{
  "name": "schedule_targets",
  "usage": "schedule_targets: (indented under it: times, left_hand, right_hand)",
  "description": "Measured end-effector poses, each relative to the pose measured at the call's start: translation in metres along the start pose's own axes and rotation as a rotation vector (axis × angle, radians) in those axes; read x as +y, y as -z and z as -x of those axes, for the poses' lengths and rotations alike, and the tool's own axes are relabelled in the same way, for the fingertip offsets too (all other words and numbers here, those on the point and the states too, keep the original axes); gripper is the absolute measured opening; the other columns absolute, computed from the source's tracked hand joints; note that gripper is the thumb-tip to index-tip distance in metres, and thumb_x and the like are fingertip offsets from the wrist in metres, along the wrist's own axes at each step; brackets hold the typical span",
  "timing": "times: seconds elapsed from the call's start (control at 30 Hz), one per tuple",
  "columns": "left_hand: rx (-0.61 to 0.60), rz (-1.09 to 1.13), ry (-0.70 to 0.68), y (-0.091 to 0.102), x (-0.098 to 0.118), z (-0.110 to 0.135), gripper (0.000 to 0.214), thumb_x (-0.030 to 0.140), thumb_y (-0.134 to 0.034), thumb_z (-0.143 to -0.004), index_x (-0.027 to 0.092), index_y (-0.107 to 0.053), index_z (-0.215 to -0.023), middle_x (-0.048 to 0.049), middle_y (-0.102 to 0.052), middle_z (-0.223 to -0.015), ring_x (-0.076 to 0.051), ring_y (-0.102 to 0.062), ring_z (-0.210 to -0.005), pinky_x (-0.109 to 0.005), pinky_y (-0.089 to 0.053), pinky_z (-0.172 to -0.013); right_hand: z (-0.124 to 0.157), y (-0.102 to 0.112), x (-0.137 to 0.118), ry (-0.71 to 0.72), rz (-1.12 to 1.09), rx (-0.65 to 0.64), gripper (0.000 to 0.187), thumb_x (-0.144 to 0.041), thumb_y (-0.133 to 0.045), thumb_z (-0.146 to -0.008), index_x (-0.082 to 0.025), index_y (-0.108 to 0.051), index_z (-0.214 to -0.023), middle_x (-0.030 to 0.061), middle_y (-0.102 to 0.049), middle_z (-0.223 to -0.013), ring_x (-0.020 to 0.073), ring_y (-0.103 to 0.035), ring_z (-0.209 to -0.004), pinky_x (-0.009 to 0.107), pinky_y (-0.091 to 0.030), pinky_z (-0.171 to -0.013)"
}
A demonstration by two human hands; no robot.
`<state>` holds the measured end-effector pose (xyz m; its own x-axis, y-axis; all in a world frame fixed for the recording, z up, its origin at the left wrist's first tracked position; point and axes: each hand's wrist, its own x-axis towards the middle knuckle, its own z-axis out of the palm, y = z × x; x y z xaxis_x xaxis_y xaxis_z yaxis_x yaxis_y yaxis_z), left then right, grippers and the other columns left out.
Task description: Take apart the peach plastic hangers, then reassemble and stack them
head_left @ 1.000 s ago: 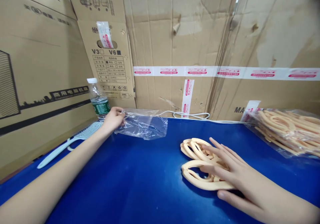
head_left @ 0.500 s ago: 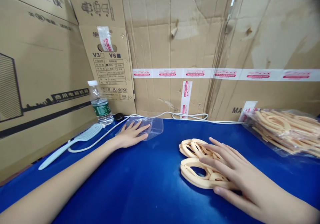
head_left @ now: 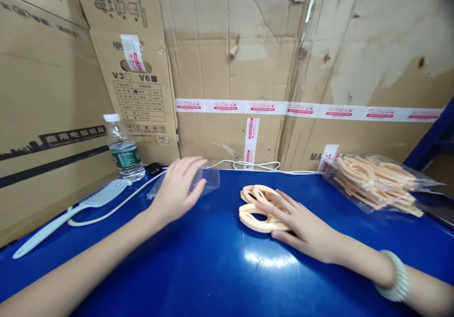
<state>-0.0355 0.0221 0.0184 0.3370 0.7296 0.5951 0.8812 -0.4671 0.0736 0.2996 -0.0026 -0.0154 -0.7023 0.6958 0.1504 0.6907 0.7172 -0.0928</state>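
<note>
My left hand (head_left: 179, 187) hovers with fingers stretched out over a flat clear plastic bag (head_left: 211, 181) at the back of the blue table (head_left: 213, 269). It holds nothing. My right hand (head_left: 301, 222) lies flat, fingers spread, on a small stack of peach-coloured oval plastic pieces (head_left: 253, 208) in the middle of the table. A pale bead bracelet (head_left: 393, 277) sits on my right wrist.
A water bottle (head_left: 122, 147) stands at the back left beside a light blue comb (head_left: 67, 213) and a white cable (head_left: 255, 166). A clear bag full of the same peach pieces (head_left: 376, 180) lies at the right. Cardboard boxes (head_left: 248, 62) wall the table's back and left.
My left hand let go of the bag's edge, pressed it flat, then lifted slightly above it. The view has pulled back and shifted right; my right hand stays on the stack.
</note>
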Motion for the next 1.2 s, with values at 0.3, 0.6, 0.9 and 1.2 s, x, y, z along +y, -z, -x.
schedule_targets:
  times: [0.3,0.6,0.9,1.2]
  left_hand:
    - [-0.466,0.304,-0.528,-0.002,0.065,0.036,0.041,0.007,-0.042,-0.088,0.021,-0.055,-0.124,-0.0100,-0.058,-0.131,-0.029,-0.053,-0.115,-0.044,-0.041,-0.097]
    - [-0.414,0.436,-0.438,-0.012,0.059,0.039,0.037,0.006,-0.043,-0.090,0.022,-0.055,-0.120,-0.0067,-0.059,-0.128,-0.024,-0.052,-0.116,-0.042,-0.040,-0.100]
    - [-0.302,0.496,-0.458,-0.018,0.060,0.044,0.039,0.009,-0.046,-0.091,0.020,-0.048,-0.128,-0.0084,-0.063,-0.118,-0.024,-0.054,-0.110,-0.041,-0.040,-0.099]
    - [-0.301,0.494,-0.473,-0.018,0.062,0.042,0.037,0.010,-0.048,-0.090,0.019,-0.051,-0.126,-0.0092,-0.066,-0.114,-0.024,-0.058,-0.104,-0.041,-0.043,-0.095]
  right_hand:
    - [-0.077,0.000,0.056,0.001,0.081,0.034,0.061,-0.058,-0.034,-0.097,-0.035,-0.021,-0.152,0.0091,-0.023,-0.159,0.0335,-0.022,-0.144,0.059,-0.024,-0.111]
    - [-0.089,-0.008,0.071,-0.056,0.088,0.211,0.060,-0.056,-0.050,-0.091,-0.017,-0.050,-0.136,0.0185,-0.050,-0.135,0.0344,-0.039,-0.131,0.053,-0.028,-0.108]
    - [-0.091,-0.007,0.061,-0.216,-0.114,0.362,0.038,-0.037,-0.079,-0.071,-0.017,-0.064,-0.100,0.0142,-0.057,-0.115,0.0321,-0.050,-0.109,0.046,-0.041,-0.091]
    - [-0.093,-0.002,0.045,-0.286,-0.752,0.472,0.028,-0.033,-0.068,-0.078,-0.016,-0.060,-0.099,0.0032,-0.066,-0.078,0.0174,-0.062,-0.070,0.032,-0.051,-0.066]
